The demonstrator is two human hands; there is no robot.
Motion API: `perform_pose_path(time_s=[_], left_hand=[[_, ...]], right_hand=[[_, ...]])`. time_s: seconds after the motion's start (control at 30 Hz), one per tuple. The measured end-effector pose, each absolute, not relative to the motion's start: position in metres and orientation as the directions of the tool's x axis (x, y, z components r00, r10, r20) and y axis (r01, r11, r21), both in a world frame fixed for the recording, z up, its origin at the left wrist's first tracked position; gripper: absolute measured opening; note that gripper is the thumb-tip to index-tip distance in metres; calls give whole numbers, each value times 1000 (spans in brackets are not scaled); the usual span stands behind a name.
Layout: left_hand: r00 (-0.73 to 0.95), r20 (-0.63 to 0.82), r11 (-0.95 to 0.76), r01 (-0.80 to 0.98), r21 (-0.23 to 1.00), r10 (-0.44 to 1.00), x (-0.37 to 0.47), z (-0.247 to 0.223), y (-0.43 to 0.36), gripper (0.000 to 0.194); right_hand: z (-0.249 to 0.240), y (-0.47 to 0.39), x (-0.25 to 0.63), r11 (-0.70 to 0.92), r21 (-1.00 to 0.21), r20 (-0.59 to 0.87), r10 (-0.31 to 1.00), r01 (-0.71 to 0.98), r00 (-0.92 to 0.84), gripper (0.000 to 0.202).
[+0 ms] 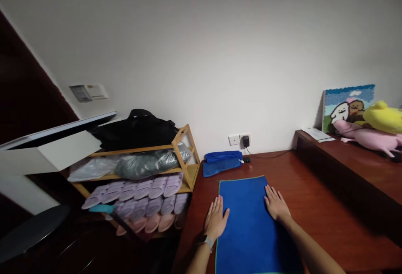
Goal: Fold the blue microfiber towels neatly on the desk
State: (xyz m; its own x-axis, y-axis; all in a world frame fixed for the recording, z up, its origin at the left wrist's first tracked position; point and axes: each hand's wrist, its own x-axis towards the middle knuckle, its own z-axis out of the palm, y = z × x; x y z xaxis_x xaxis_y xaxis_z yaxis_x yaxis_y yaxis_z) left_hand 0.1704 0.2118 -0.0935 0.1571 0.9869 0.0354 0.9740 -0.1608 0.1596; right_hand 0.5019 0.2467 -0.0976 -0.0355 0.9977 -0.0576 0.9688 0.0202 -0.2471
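Flat at lower centre of the frame lies a green-edged blue cloth (245, 223), spread on the reddish-brown wooden surface (307, 190); the left hand (216, 219) and right hand (276, 202) rest along its two long edges, each grip wide, fingers extended and holding nothing. Uneven pressure from the palms could skew the cloth or push a ridge into its middle; a careless forward slide might run its far edge into the folded blue cloth (222, 163), just beyond; a wider sweep there could snag the thin black cable (266, 157) and tug the black plug (246, 140).
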Motion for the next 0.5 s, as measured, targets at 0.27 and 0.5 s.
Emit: perform_pose_path(time_s=[0.27,0.5], left_hand=[[143,57,-150,977,153,988,177,-92,212,71],[142,30,-145,982,118,989,176,-84,215,75]], right_hand=[[-96,227,497,-1,-293,-68,997,956,-20,72],[-98,190,496,10,-247,-87,996,969,-32,72]])
